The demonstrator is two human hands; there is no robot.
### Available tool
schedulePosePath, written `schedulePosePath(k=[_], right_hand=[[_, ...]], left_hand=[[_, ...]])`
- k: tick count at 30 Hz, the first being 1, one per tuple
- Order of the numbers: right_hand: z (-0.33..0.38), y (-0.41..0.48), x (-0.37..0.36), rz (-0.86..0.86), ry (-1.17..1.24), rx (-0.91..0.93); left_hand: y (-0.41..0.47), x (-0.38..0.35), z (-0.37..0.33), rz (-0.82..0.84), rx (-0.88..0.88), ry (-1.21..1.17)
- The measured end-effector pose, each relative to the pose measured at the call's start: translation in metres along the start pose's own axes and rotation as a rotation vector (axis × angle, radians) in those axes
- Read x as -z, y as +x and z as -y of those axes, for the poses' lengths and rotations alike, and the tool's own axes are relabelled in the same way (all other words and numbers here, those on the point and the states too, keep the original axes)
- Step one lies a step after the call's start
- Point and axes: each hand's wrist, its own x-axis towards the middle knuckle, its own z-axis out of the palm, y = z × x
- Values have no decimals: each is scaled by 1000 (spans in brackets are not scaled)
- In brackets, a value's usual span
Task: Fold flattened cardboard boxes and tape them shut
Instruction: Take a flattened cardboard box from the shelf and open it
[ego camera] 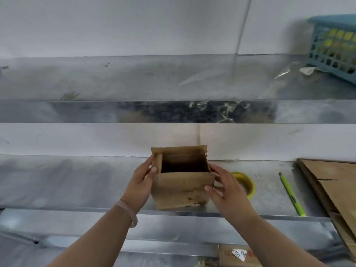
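Observation:
A small brown cardboard box (181, 186) stands upright on the metal shelf (77, 182), its top open and its flaps spread outward. My left hand (141, 182) holds its left side, thumb over the rim by the left flap. On the opposite side my right hand (226, 186) grips the box, thumb across the front face. A yellow roll of tape (247, 183) lies on the shelf just behind my right hand, partly hidden by it.
A green utility knife (291, 194) lies right of the tape. Flattened cardboard sheets (333, 185) are stacked at the right edge. On the upper shelf at the far right stands a blue plastic basket (335, 47), with scraps of clear tape near it.

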Motion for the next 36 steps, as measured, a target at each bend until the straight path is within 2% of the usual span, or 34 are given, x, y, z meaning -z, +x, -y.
schedulePosePath(k=[7,14,17,19,21,22,26,30,36], right_hand=[[-3,3,-4,-126,-73,2],[-11,5,15,-139,-212,-61],[-15,8,24,-107,-224,-64],[-17,10,28,-69,-222,-50],[-17,14,31,-23,-212,-55],[-17,17,32,-12,-205,-62],[-14,31,41,-9,-206,-109],[-16,43,50,23,-76,-179],[-22,68,63,237,-162,-57]], left_hand=[[18,-8,8,125,-105,119],[23,-14,18,360,-153,-8],[19,-16,23,352,-292,78],[18,-20,25,341,-368,242],[19,-26,26,271,-419,401],[20,-30,24,244,-422,404],[20,-45,9,170,-293,197],[25,-47,3,48,-248,264],[43,-37,-8,182,-208,324]])
